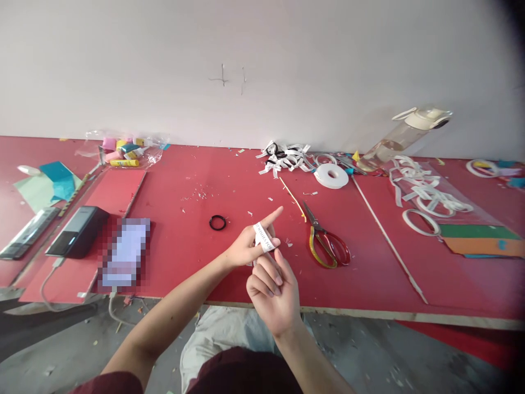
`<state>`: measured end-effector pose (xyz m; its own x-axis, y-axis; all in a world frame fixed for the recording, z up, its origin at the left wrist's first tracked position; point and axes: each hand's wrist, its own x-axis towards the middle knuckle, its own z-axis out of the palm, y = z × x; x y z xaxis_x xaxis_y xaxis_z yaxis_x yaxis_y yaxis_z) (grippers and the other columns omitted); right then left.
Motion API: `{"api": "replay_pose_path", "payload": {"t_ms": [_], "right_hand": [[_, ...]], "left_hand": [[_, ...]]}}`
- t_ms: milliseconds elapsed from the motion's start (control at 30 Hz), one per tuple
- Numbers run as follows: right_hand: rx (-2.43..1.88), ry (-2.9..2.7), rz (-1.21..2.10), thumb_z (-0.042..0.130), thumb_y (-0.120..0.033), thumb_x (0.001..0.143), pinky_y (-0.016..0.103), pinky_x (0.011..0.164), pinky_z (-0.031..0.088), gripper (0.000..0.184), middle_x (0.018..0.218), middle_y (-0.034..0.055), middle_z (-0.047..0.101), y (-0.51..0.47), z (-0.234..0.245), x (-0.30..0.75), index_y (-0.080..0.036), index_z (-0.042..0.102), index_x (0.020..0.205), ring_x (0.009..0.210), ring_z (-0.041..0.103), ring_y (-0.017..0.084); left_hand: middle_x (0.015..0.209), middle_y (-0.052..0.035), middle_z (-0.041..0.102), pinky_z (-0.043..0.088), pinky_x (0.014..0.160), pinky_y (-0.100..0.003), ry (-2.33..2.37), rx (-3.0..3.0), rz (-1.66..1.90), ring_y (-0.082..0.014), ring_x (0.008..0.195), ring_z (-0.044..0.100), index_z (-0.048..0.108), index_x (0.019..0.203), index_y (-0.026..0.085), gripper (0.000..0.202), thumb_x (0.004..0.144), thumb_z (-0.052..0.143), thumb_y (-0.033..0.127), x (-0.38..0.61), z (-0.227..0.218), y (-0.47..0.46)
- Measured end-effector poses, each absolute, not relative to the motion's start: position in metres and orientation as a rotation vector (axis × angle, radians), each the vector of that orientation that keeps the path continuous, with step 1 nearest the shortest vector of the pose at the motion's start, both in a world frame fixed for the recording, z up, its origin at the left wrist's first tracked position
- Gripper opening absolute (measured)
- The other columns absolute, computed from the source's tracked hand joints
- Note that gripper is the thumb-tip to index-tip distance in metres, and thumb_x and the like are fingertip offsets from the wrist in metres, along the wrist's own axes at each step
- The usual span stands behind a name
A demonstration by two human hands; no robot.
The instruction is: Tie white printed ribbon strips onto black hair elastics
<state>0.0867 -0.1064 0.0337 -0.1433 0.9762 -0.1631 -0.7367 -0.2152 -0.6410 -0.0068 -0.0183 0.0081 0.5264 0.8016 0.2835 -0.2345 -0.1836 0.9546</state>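
My left hand (246, 246) pinches a small white paper strip (263, 236) with black printed letters, index finger pointing out to the upper right. My right hand (273, 290) sits just below it, fingers curled, its fingertips touching the lower end of the same strip. Both hands hover over the front part of the red table (184, 180). A small black ring (217, 222) lies on the table to the left of the hands. Red-handled scissors (326, 241) lie just to the right.
A roll of white tape (331, 175) and a pile of printed strips (285, 156) lie at the back. A clear bottle (404, 135) leans at the back right, with white strips and coloured paper (479, 238) nearby. A thin stick (388, 235), a dark box (77, 231) and glue sticks (123, 150) are around.
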Motion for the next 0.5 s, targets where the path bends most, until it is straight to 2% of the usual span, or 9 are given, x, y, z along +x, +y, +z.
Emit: {"api": "replay_pose_path", "payload": {"t_ms": [167, 233, 333, 433, 500], "right_hand": [[-0.806, -0.635, 1.581, 0.050, -0.042, 0.097, 0.020, 0.038, 0.022, 0.025, 0.055, -0.0103, 0.017, -0.111, 0.031, 0.085, -0.021, 0.051, 0.084, 0.041, 0.009, 0.006], [-0.925, -0.712, 1.432, 0.051, -0.042, 0.097, 0.019, 0.039, 0.025, 0.020, 0.055, -0.0104, 0.024, -0.115, 0.023, 0.087, -0.022, 0.053, 0.096, 0.041, 0.016, 0.006], [-1.134, -0.948, 0.990, 0.056, -0.036, 0.097, 0.018, 0.042, 0.031, 0.019, 0.061, -0.0074, 0.042, -0.114, 0.016, 0.097, -0.022, 0.055, 0.110, 0.045, 0.036, 0.006], [-1.201, -1.459, 0.500, 0.059, -0.027, 0.095, 0.021, 0.054, 0.045, 0.016, 0.070, -0.0007, 0.060, -0.104, 0.024, 0.112, -0.020, 0.063, 0.109, 0.058, 0.056, 0.009], [-1.185, -1.729, 0.216, 0.058, -0.022, 0.095, 0.022, 0.062, 0.048, 0.016, 0.077, 0.0025, 0.068, -0.094, 0.035, 0.120, -0.020, 0.067, 0.108, 0.062, 0.061, 0.010]], "left_hand": [[0.073, 0.0033, 0.054, 0.037, 0.056, -0.021, 0.569, 1.498, 1.008, -0.0074, 0.056, 0.039, 0.029, 0.157, 0.022, 0.077, 0.091, 0.062, 0.044, -0.009, 0.010, -0.016], [0.072, 0.0037, 0.053, 0.037, 0.057, -0.021, 0.608, 1.517, 1.015, -0.0076, 0.057, 0.039, 0.030, 0.156, 0.022, 0.077, 0.090, 0.063, 0.043, -0.010, 0.012, -0.016], [0.071, 0.0042, 0.053, 0.037, 0.057, -0.020, 0.656, 1.581, 1.004, -0.0082, 0.058, 0.042, 0.031, 0.156, 0.021, 0.075, 0.091, 0.062, 0.043, -0.011, 0.011, -0.015], [0.070, 0.0042, 0.055, 0.039, 0.060, -0.021, 0.687, 1.736, 0.973, -0.0092, 0.059, 0.046, 0.030, 0.156, 0.021, 0.073, 0.092, 0.058, 0.042, -0.013, 0.006, -0.014], [0.072, 0.0035, 0.059, 0.042, 0.063, -0.022, 0.710, 1.864, 0.944, -0.0106, 0.061, 0.049, 0.029, 0.157, 0.022, 0.074, 0.090, 0.056, 0.038, -0.014, 0.003, -0.013]]}}
